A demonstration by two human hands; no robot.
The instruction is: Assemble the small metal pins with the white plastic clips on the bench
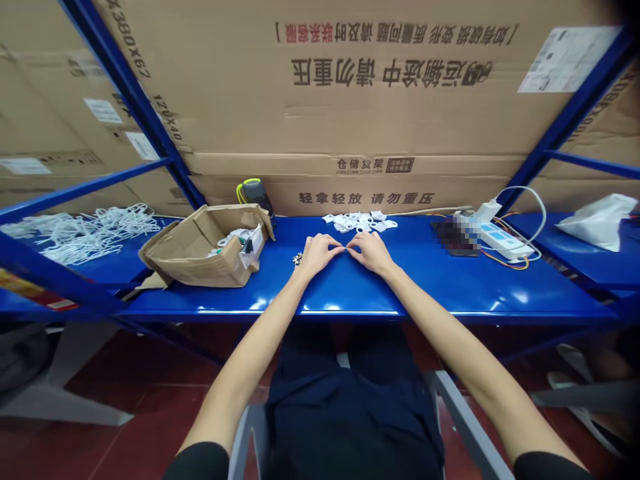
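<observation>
Over the middle of the blue tabletop (350,293), my left hand (318,255) and my right hand (371,252) come close together. On each, thumb and forefinger are pinched, and the fingertips of both nearly meet. Whatever sits between them is too small to name. Beside my left hand lies a little heap of small brassy metal pieces (297,259). Just beyond both hands is a pile of small white plastic parts (360,221), some with round holes.
To the left stands an open cardboard box (200,257) with mixed small items, a dark bottle (257,195) behind it. A power strip (505,241) with cables and a blurred dark object (456,237) lie right. White hook-like pieces (95,233) cover the far-left table. Blue posts flank the tabletop.
</observation>
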